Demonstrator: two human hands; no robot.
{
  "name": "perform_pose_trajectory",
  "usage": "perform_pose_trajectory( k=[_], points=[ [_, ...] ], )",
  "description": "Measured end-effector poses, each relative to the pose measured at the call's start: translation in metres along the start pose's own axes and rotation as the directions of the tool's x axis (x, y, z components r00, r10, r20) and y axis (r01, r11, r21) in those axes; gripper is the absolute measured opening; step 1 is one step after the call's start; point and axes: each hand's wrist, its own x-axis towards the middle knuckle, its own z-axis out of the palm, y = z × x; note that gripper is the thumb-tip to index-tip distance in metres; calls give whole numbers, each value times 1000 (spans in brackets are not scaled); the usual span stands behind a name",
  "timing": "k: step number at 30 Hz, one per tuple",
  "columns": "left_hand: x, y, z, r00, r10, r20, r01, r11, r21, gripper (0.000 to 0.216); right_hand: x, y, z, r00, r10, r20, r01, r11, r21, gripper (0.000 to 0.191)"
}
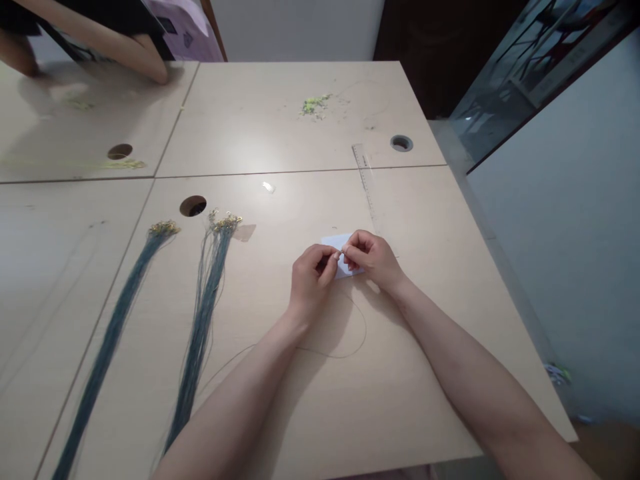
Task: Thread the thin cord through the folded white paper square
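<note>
My left hand (314,272) and my right hand (371,259) meet fingertip to fingertip, each closed in a pinch. They are over a small white card (334,240) that lies on the table. A thin dark cord (365,327) loops up from below my left forearm to the pinched fingers. The bit between the fingertips is too small to make out. To the left lie two long bundles of blue-green cords, a nearer bundle (204,340) and a farther bundle (117,320), both with gold-coloured metal clasps at their upper ends.
A clear ruler (364,175) lies beyond my right hand. Yellow-green scraps (315,105) are scattered farther back. The table (425,373) has round cable holes, one an open hole (193,206). Across it, a person's arm (115,37) rests at the upper left.
</note>
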Motion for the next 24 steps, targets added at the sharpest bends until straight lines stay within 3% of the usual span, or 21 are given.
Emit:
perform_pose_trajectory(
  k=[24],
  points=[
    [0, 3, 0, 993, -91, 70, 96, 992, -84, 17, 1, 0, -3, 1000, -22, 22, 21, 1000, 18, 11]
  ],
)
